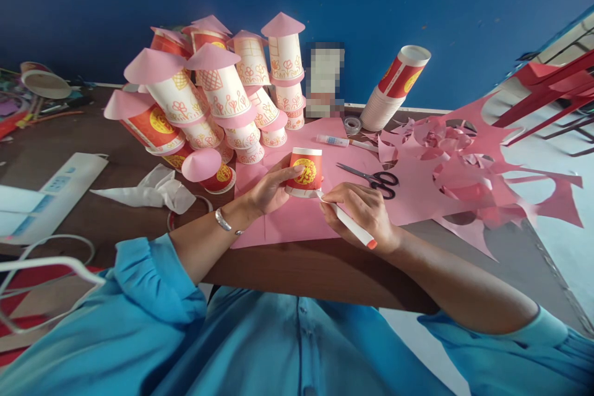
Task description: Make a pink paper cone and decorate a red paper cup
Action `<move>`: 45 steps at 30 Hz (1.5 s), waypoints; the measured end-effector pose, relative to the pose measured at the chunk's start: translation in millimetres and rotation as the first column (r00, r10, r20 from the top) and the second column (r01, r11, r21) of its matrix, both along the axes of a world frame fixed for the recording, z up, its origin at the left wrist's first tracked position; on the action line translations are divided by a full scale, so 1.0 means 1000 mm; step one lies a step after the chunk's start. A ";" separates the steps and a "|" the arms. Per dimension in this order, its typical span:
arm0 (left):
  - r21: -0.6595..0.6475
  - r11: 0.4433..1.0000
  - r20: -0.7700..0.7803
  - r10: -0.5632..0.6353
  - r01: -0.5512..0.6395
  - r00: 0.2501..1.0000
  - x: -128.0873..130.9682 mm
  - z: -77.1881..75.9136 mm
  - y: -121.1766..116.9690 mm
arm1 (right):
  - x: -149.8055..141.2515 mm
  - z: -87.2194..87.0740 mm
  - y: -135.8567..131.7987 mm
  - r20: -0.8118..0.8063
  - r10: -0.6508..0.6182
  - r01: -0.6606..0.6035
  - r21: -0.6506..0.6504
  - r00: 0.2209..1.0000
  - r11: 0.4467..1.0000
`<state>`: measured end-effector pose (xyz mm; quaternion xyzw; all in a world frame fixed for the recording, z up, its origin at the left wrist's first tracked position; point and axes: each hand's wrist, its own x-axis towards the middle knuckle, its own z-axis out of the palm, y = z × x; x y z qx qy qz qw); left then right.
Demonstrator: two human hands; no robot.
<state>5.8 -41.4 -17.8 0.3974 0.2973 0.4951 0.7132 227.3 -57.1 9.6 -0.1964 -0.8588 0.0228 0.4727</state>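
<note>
Two blue sleeves (155,278) are closest to me, beside the near edge of the brown worktop (297,266). Taking the red paper cup (310,167) as the centre of my dial, my right hand (364,210) is at 4 o'clock, its fingers pinching a white marker (351,225); the orange end points toward me, and the other end is at the cup's pale lower band, whether touching or just beside I cannot tell. My left hand (273,189), at 8 o'clock, grips the cup, thumb across its yellow emblem, the other fingers curled behind it and partly hidden. A silver bracelet (222,220) circles that wrist. Beneath the cup spreads a pink sheet (288,226). Crumpled white tissue (174,189) lies at 9 o'clock, black-handled scissors (372,179) at 3, with cut pink scraps (464,164) beyond them. At 10 stand towers of cups (225,96) under pink cone roofs, several drawn with flowers. Between 1 and 2 come a labelled clear tube (331,140), then a roll of tape (351,130), then a stack of cups (383,111), the uppermost red and white. At 12, farthest off, rises a blue wall (371,0).
</note>
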 end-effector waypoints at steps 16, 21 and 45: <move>0.032 0.999 -0.026 -0.012 0.013 1.000 0.002 0.005 -0.002 | -0.001 -0.001 -0.001 0.013 0.001 -0.001 0.016 1.000 1.000; 0.031 0.999 -0.019 -0.008 0.009 1.000 0.002 0.004 -0.001 | -0.001 -0.002 0.000 0.022 0.006 -0.007 0.009 1.000 1.000; -0.077 0.993 0.182 -0.079 0.095 0.980 -0.005 -0.002 0.004 | 0.002 -0.004 -0.001 -0.038 0.099 -0.099 0.009 0.994 0.995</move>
